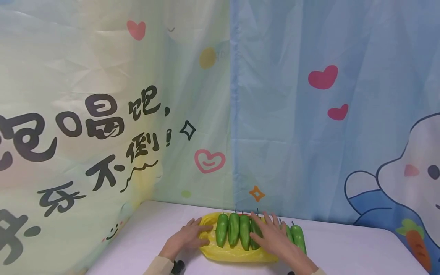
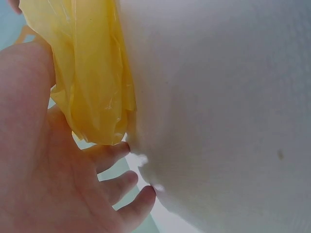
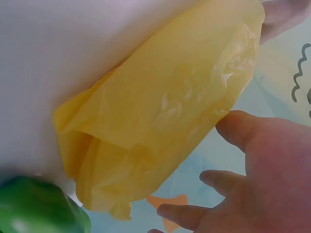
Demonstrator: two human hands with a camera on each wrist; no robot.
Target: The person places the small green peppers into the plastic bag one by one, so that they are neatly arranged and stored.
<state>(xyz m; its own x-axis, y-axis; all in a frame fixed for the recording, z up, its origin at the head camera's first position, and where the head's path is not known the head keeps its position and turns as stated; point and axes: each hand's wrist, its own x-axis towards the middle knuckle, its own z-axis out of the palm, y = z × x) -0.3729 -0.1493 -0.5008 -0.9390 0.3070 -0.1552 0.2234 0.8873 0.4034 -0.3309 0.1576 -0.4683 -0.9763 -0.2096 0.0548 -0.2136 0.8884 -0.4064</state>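
A yellow plastic bag (image 1: 237, 255) lies spread on the table, and several green chili peppers (image 1: 233, 229) lie side by side on it, stems pointing away. My left hand (image 1: 188, 235) is at the bag's left edge, fingers spread. In the left wrist view, the yellow bag (image 2: 97, 73) passes between its thumb and fingers. Over the right end is my right hand (image 1: 273, 235), hiding part of the bag and peppers. Its thumb touches the upper edge of the bag (image 3: 165, 107) in the right wrist view, with the other fingers apart.
More green peppers (image 1: 298, 237) lie on the white table (image 1: 343, 244), right of my right hand; one green pepper (image 3: 39, 206) shows in the right wrist view. A bit of red shows behind the peppers on the bag. Printed curtains (image 1: 268, 114) hang behind the table.
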